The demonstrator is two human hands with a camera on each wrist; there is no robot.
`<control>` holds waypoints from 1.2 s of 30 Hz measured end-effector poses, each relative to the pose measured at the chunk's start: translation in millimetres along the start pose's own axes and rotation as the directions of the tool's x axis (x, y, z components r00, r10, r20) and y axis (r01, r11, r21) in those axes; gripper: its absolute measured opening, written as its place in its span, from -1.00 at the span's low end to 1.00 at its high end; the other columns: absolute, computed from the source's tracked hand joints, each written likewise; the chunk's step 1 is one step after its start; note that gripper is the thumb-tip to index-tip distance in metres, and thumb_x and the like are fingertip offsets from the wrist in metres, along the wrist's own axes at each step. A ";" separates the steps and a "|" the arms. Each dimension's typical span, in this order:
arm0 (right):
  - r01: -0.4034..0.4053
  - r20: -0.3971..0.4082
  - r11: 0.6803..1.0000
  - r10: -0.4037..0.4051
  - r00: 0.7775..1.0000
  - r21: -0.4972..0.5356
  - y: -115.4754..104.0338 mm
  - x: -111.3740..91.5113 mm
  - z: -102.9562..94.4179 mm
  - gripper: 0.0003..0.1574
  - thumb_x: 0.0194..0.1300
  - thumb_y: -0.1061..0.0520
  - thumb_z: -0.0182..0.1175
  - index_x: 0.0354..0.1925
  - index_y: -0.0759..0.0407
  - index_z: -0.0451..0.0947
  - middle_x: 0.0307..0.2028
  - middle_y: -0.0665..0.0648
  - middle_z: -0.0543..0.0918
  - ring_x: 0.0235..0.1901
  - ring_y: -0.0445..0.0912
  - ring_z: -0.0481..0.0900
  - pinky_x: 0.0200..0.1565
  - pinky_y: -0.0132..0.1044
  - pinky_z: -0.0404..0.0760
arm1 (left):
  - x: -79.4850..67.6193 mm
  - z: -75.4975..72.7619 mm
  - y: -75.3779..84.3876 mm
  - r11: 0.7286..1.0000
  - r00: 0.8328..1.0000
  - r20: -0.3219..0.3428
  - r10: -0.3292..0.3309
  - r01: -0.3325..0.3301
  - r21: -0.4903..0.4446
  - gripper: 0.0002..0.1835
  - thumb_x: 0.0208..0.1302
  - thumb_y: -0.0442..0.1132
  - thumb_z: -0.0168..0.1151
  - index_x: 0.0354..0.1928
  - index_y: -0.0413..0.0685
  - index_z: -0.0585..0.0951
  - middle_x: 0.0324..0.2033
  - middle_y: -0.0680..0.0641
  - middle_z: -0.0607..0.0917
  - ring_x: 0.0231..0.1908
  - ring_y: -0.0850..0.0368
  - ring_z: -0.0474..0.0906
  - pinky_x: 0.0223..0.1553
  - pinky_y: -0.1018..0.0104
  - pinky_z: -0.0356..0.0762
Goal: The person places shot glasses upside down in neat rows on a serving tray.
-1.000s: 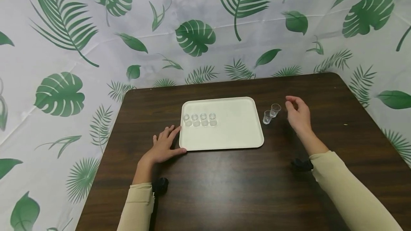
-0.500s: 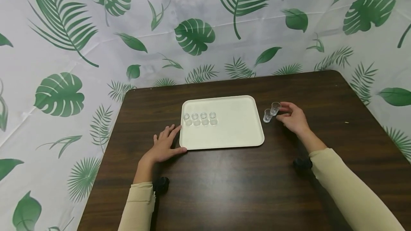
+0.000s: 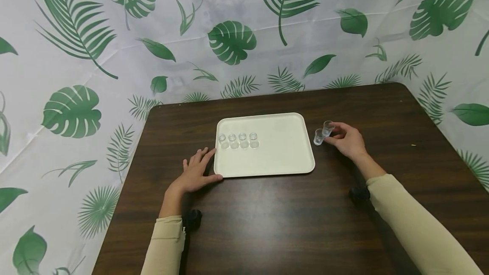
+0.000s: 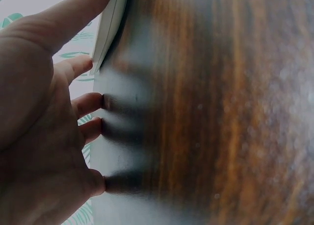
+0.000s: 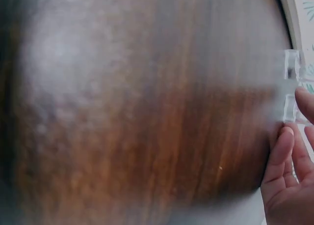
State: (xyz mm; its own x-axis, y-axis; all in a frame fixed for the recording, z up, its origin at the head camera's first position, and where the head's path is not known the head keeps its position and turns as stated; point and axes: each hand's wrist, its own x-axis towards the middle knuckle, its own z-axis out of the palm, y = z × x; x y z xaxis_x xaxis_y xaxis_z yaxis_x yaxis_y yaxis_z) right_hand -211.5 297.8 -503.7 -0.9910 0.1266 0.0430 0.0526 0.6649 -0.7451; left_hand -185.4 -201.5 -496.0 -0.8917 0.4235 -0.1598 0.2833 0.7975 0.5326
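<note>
My right hand [image 3: 349,141] pinches a small clear shot glass [image 3: 327,130] between thumb and fingers, right of the tray. A second shot glass [image 3: 318,137] stands close against it on the left. Both glass bases also show in the right wrist view, the pinched glass [image 5: 290,108] nearer the fingers. At the lower left corner of the cream tray [image 3: 275,160], my left hand [image 3: 194,175] lies with fingers spread, thumb and index finger touching the rim. Several similar shot glasses [image 3: 243,141] stand in a row across the tray's left half.
The dark wooden table [image 3: 263,220] reaches back to a white leaf-print cloth [image 3: 244,46] hung behind and at the sides. A black wrist device [image 3: 192,220] is worn on the left arm, another black wrist device [image 3: 359,194] on the right.
My right hand has come left from beside the two loose glasses, and its thumb and fingers have closed on the nearer one. The left hand and the row stay put.
</note>
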 end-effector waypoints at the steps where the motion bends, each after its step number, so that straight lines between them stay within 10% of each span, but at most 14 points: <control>1: 0.000 -0.007 1.000 0.000 1.000 -0.013 -0.7 -0.4 0.1 -0.37 0.23 0.10 0.39 0.21 0.29 0.48 0.03 0.39 0.61 -0.13 0.21 0.61 -0.15 -0.08 0.48 | 0.0 -0.3 0.0 1.000 1.000 0.001 0.000 0.000 0.000 0.01 0.18 0.28 0.30 0.55 0.16 0.06 0.51 -0.25 -0.02 0.48 -0.28 -0.22 0.21 -0.52 -0.40; 22: -0.023 0.021 0.997 0.024 0.999 -0.068 -1.4 1.2 -0.2 -0.50 0.29 0.02 0.34 0.05 0.30 0.51 -0.13 0.38 0.63 -0.19 0.15 0.59 -0.21 -0.10 0.44 | -0.5 0.5 -0.3 1.000 1.000 -0.003 0.006 -0.006 0.015 0.02 0.18 0.30 0.29 0.56 0.17 0.04 0.51 -0.25 -0.01 0.47 -0.30 -0.22 0.21 -0.53 -0.38; 36: -0.063 -0.020 0.971 0.069 0.997 0.232 -12.1 -1.8 -17.3 -0.44 0.33 0.13 0.29 0.15 0.44 0.38 -0.03 0.38 0.53 -0.37 -0.40 0.47 -0.39 -0.34 0.65 | -1.7 0.4 1.2 1.000 1.000 -0.011 0.015 -0.015 0.004 0.01 0.18 0.29 0.29 0.56 0.14 0.06 0.50 -0.26 -0.01 0.47 -0.29 -0.21 0.20 -0.53 -0.39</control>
State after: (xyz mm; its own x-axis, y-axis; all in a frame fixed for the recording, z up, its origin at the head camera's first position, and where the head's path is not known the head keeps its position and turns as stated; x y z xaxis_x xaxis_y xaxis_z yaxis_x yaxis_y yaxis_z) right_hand -208.2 302.2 -483.2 -0.9823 0.1873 0.0050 0.0846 0.4672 -0.8801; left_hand -183.4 -201.1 -495.4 -0.8911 0.4307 -0.1427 0.2981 0.7930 0.5313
